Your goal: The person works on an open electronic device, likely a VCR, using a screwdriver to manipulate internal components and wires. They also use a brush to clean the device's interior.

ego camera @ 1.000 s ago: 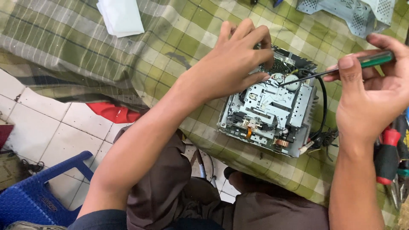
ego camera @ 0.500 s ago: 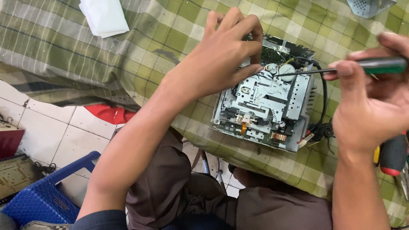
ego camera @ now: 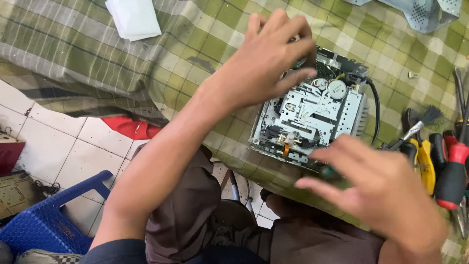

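Opened disc-drive chassis (ego camera: 308,124) sits on the green plaid tablecloth (ego camera: 195,39), near the table's front edge, right of centre. Stamped sheet-metal frame, silvery, boxy; top side exposed: flat plates, a round metal disc, a small orange flex strip at its near edge, green circuit board at the far end. A black cable (ego camera: 375,115) loops off its right side.

Left hand (ego camera: 266,66) lies over the chassis' far-left corner, fingers (ego camera: 293,56) curled and pressing on the frame there; it steadies the unit and is not wrapped around anything. Forearm runs diagonally from the lower left.

Right hand (ego camera: 386,195) is at the front edge, just below the chassis' near-right corner, motion-blurred, fingers spread and extended to the left. A dark green bit of tool handle (ego camera: 330,172) shows under the fingertips; can't tell whether the hand is closed on it or only touching. Hand is just beside the chassis; contact with it is unclear.

Right edge of the table: hand tools with red, yellow and black handles (ego camera: 452,171), glossy plastic, lying close together. Far-left area: folded white cloth (ego camera: 133,18). Far-right corner: perforated grey metal cover (ego camera: 425,12). Cloth is wrinkled and hangs over the front edge. Below: white floor tiles, blue plastic stool (ego camera: 44,220).
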